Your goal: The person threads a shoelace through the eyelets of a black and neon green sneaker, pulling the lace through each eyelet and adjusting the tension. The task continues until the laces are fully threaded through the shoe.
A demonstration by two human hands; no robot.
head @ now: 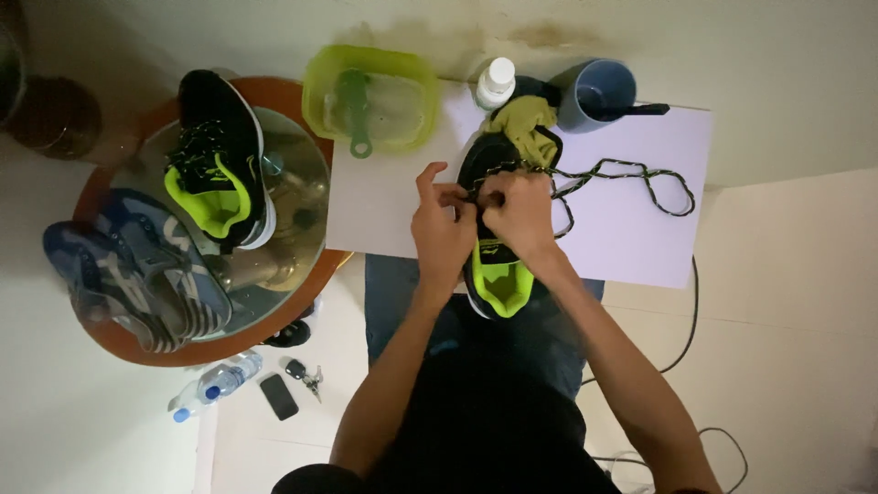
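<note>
Both hands are right on the black sports shoe with the lime-green lining (498, 274), which lies on the white sheet of paper (631, 183) with its heel opening toward the person's lap. The left hand (442, 229) pinches at the eyelets, fingers clenched around the speckled black-and-green shoelace (631, 174); the right hand (521, 215) meets it over the tongue, grip closed on the same lace. The loose end of that lace loops away to the right across the paper. An olive-yellow cloth (526, 123) is bunched at the toe of the shoe, touching it. Just behind sit a white plastic bottle (496, 82) and a pale blue mug (599, 93) with a dark handle sticking out of it. Left of those, a lime-green plastic tub (315, 96) holds a green brush (355, 114). Further left, the round glass-topped counter (302, 178) carries the matching black and lime shoe (215, 165) and a pair of blue and grey sneakers (137, 270). Down on the floor lie a clear water bottle (215, 384), a dark phone (278, 396) and a set of keys (304, 375).
</note>
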